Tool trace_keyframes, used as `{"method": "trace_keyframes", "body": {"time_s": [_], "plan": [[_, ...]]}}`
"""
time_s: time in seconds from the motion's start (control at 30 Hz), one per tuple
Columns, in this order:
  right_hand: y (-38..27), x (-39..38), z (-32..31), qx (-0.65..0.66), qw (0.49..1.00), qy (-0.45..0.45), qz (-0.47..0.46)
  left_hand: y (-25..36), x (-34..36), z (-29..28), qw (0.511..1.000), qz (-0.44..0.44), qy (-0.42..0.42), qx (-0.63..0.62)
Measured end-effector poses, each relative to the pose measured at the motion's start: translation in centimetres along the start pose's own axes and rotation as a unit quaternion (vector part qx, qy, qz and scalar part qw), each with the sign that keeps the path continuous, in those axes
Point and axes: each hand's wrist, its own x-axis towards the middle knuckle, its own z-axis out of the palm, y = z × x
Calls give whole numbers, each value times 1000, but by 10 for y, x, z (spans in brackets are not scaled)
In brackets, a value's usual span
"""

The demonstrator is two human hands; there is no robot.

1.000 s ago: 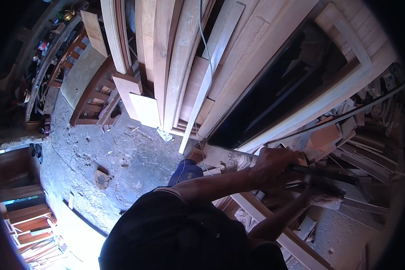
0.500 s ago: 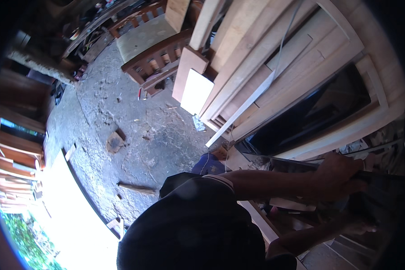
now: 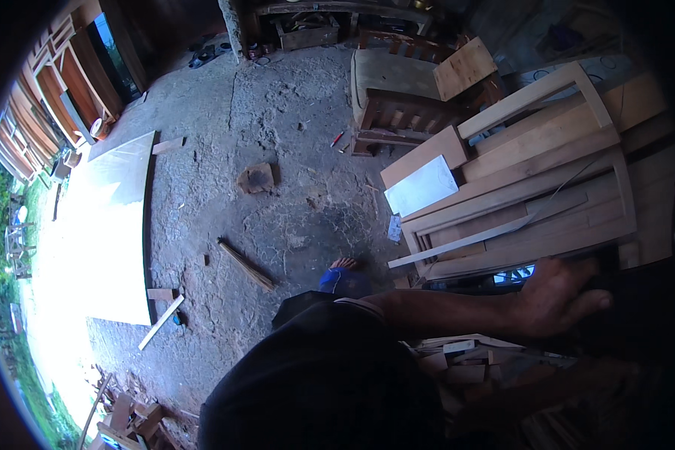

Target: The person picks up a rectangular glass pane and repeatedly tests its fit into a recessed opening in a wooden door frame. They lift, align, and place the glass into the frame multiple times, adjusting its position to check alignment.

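Observation:
My left hand (image 3: 559,298) is at the right, its fingers curled over the edge of a dark glossy pane (image 3: 514,276). Only a thin strip of the pane shows, with a bright bluish reflection in it; the rest is lost in shadow. Lower down, my right forearm (image 3: 529,390) reaches rightward. The right hand (image 3: 615,375) is too dark for its fingers, or anything in them, to be made out. Beyond the left hand lies a pale wooden frame (image 3: 627,191) on stacked boards, with a thin light strip (image 3: 465,246) across it.
Wood offcuts (image 3: 469,371) lie below my left forearm. A slatted wooden bench (image 3: 405,112) stands at the far right. On the rough concrete floor (image 3: 202,187) are a wood block (image 3: 256,178), a stick (image 3: 246,264) and a large pale sheet (image 3: 120,232) at the left.
My view has turned, bringing more floor and the pale sheet into sight. The broad dark rectangle beyond my left hand has shrunk to a strip. My left hand keeps its hold.

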Motion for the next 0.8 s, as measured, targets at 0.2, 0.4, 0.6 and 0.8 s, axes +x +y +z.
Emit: {"method": "trace_keyframes", "body": {"time_s": [0.2, 0.4, 0.6, 0.8], "plan": [[-182, -116, -41, 301, 906, -166, 247, 45, -6, -126, 994, -11, 64, 85], [-309, -215, -40, 415, 837, -270, 233, 61, -4, -261, 975, -28, 137, 171], [-445, -311, -37, 559, 723, -347, 208, 91, 16, -402, 947, -12, 218, 235], [-583, -380, -26, 616, 636, -420, 198, 109, 57, -527, 917, 41, 255, 303]]}}
